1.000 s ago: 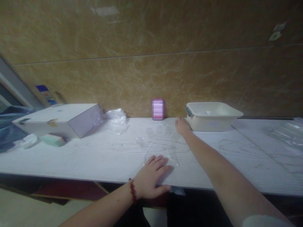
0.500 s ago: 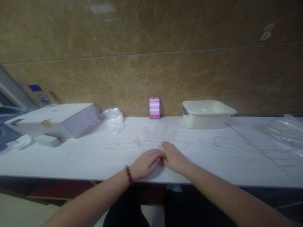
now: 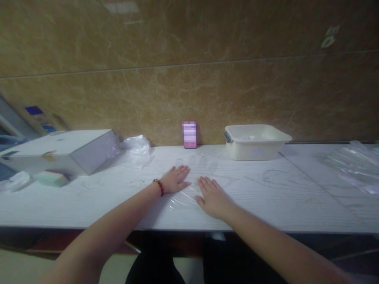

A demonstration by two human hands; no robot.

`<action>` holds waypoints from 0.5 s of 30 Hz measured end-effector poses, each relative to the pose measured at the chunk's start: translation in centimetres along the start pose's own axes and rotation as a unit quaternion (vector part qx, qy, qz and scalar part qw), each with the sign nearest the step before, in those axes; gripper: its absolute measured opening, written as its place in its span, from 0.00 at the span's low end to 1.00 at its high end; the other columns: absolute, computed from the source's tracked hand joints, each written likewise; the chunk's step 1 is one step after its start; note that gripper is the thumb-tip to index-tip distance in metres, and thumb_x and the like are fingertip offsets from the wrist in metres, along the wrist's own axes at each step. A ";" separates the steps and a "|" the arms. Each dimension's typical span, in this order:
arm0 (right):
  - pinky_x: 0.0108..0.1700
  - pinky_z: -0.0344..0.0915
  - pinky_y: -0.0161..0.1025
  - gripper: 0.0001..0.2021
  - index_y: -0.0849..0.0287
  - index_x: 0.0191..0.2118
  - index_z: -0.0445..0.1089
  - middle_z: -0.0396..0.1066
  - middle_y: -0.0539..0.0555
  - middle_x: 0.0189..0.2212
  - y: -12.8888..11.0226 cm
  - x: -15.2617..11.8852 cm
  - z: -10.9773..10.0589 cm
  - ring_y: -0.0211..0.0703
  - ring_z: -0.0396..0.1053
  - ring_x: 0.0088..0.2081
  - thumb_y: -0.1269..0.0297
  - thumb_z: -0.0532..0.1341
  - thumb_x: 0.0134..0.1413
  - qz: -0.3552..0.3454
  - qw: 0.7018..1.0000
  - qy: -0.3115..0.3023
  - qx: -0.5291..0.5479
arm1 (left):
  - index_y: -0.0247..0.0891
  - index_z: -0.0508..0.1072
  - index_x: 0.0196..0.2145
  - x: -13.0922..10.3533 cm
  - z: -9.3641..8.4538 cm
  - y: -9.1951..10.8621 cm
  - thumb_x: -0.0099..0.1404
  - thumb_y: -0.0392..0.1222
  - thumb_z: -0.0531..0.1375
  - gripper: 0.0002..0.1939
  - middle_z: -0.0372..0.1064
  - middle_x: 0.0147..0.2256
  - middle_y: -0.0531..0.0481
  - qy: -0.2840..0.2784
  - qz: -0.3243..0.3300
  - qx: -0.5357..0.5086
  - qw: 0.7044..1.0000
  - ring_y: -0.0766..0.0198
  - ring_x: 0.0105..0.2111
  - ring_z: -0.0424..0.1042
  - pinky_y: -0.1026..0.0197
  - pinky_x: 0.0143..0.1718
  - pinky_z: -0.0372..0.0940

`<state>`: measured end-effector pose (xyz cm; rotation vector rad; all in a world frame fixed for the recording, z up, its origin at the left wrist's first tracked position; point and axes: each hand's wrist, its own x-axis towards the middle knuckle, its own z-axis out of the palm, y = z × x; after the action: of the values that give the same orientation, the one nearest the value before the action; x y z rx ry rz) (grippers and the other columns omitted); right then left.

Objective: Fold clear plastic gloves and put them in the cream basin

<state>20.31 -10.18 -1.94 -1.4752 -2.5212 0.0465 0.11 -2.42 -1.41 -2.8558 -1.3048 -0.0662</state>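
Observation:
A clear plastic sheet or bag (image 3: 180,200) lies on the white wood-grain table (image 3: 103,201) between and below my hands. My left hand (image 3: 176,179), with a red bead bracelet at the wrist, rests flat with its fingers spread at the upper left of the plastic. To the right, my right hand (image 3: 213,198) lies palm down, thumb apart from the fingers, at the plastic's right side. The two hands are apart, and neither grips anything. Faint round marks show on the table just beyond them.
A phone (image 3: 190,135) leans on the tiled wall. Behind on the right is a cream basin (image 3: 256,150). At the left are a white box (image 3: 59,146), a pale green block (image 3: 51,178) and crumpled plastic (image 3: 137,150). More clear plastic (image 3: 355,163) lies far right.
My left hand has moved away from my right hand, up and to the left, and its fingers have spread flat. The plastic now shows between the hands. The view has shifted slightly.

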 end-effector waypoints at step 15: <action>0.55 0.35 0.47 0.30 0.68 0.56 0.46 0.43 0.60 0.56 0.3 0.0 0.4 0.48 0.39 0.56 0.52 0.39 0.52 -0.002 1.000 0.008 0.009 | 0.40 0.42 0.56 3.3 0.0 -5.5 0.58 0.59 0.36 0.32 0.38 0.57 0.45 -0.035 -0.061 -0.008 0.998 0.57 0.56 0.39 0.44 0.51 0.34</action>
<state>20.44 -10.01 -2.36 -1.4595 -2.5046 0.0571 -1.87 3.63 -1.35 -2.8136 -1.4965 0.0228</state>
